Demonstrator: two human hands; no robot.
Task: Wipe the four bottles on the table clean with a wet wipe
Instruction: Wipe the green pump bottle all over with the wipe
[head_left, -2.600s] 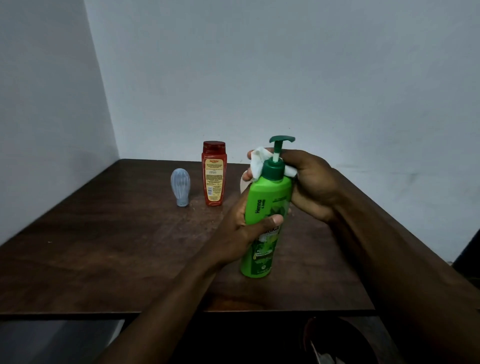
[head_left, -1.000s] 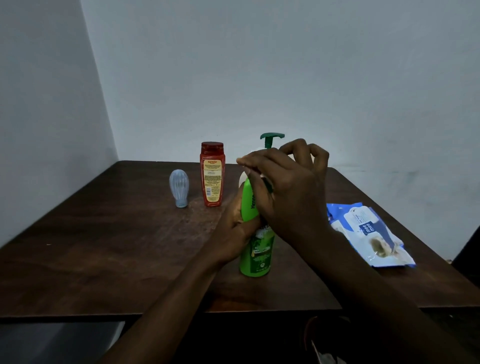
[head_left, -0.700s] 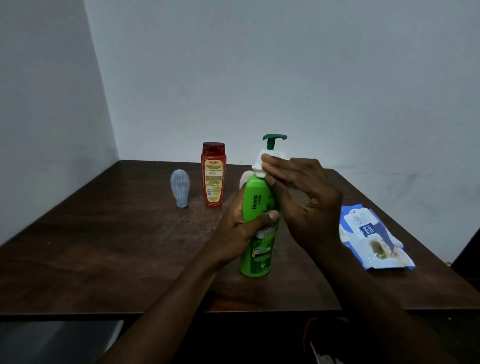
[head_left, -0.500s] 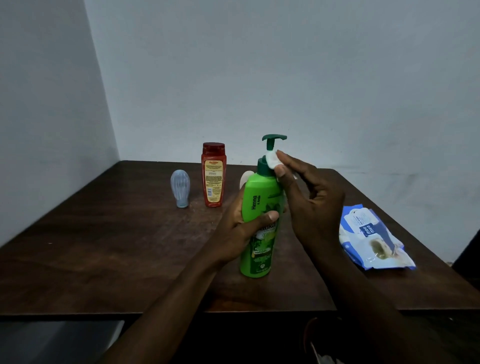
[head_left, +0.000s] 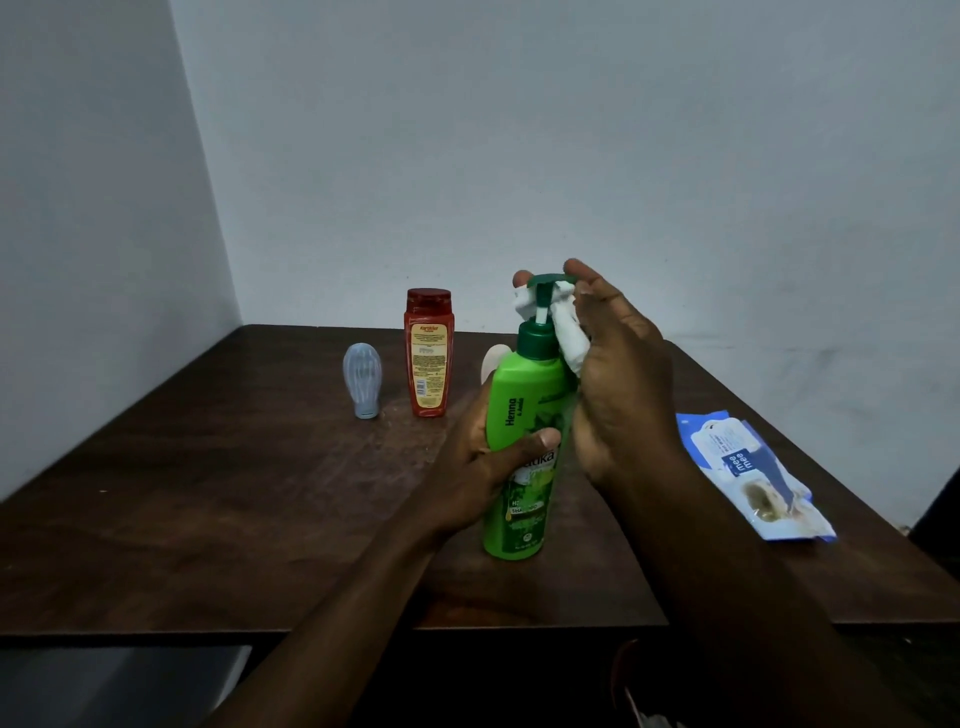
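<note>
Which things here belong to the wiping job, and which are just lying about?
Job:
green pump bottle, held by left hand
wet wipe in right hand, at the pump
red bottle
pale blue bottle
white bottle, mostly hidden behind the green one

Lying about:
wipe pack, flat on the table, untouched

The pump bottle (head_left: 524, 415) is coloured bright green, the wet wipe (head_left: 569, 338) white, the flat bottle (head_left: 427, 304) red with a yellow label (head_left: 427, 353), the small ribbed bottle (head_left: 362, 379) pale blue, the table (head_left: 208, 493) dark brown.
</note>
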